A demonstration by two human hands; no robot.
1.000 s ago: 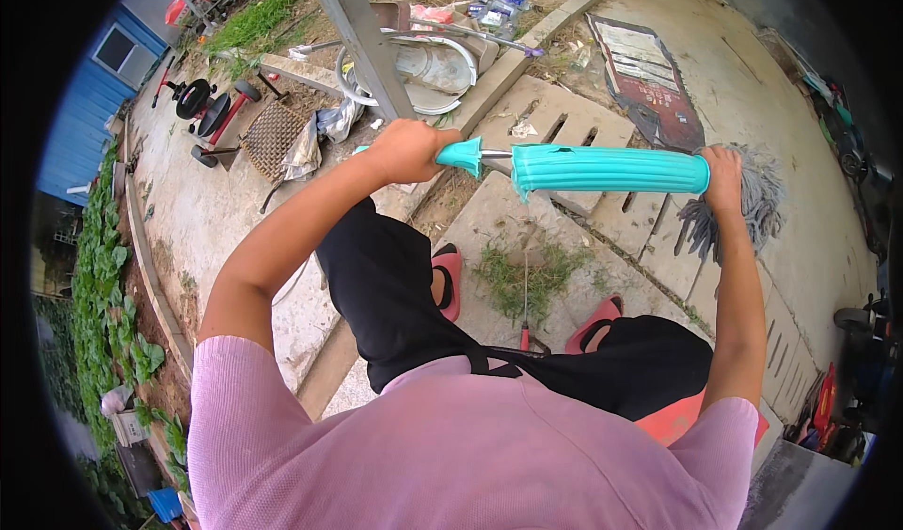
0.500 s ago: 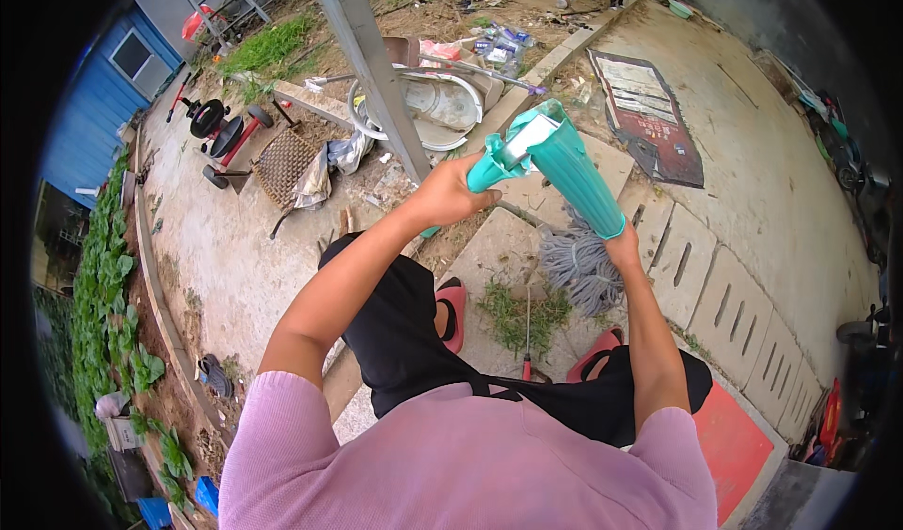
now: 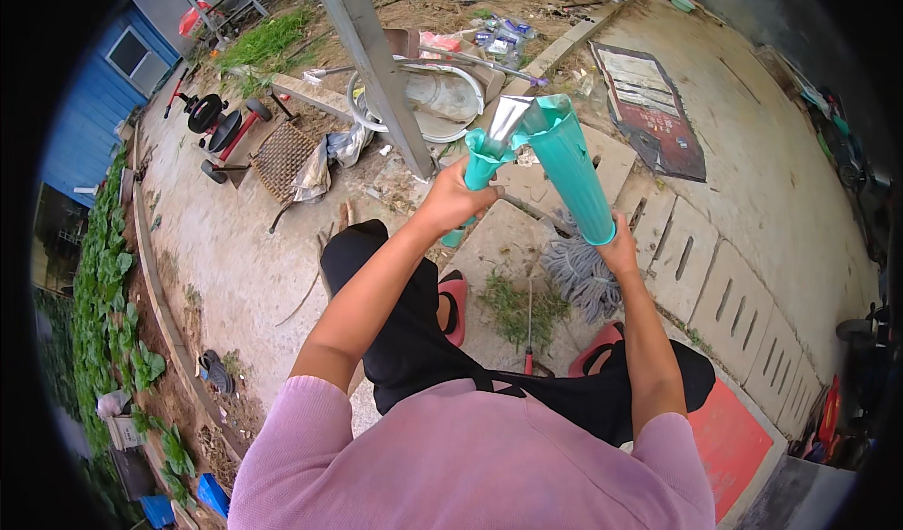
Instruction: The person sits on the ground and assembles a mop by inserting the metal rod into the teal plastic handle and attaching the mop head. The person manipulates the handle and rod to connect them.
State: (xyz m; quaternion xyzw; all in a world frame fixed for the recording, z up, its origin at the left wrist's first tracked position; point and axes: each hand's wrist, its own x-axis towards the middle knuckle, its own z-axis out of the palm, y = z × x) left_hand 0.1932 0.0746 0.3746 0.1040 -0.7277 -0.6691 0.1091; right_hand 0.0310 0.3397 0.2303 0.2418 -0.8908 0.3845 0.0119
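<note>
My left hand (image 3: 458, 196) is closed round a slim teal plastic tube (image 3: 485, 160) with a jagged, flared top. In my right hand (image 3: 619, 248) is the lower end of a wider teal plastic tube (image 3: 571, 174), ribbed and open at its torn upper rim. A shiny silvery piece (image 3: 509, 116) bridges the two tops; which tube it is fixed to I cannot tell. Below them, a grey string mop head (image 3: 580, 276) lies on the paving near my right foot. A thin-shafted tool with a red handle (image 3: 529, 361) rests between my feet, beside pulled grass (image 3: 519, 312).
A metal post (image 3: 372, 69) rises ahead, left of my hands. Behind it lie a large whitish basin (image 3: 437, 107) and litter. Further left are a woven seat (image 3: 285, 161) and a red-framed wheeled thing (image 3: 235, 135). Slotted slabs (image 3: 720, 295) run along the right.
The two teal tubes have tilted more upright, and their torn tops now face up. The silvery piece shows further out between them. My left hand has dropped slightly.
</note>
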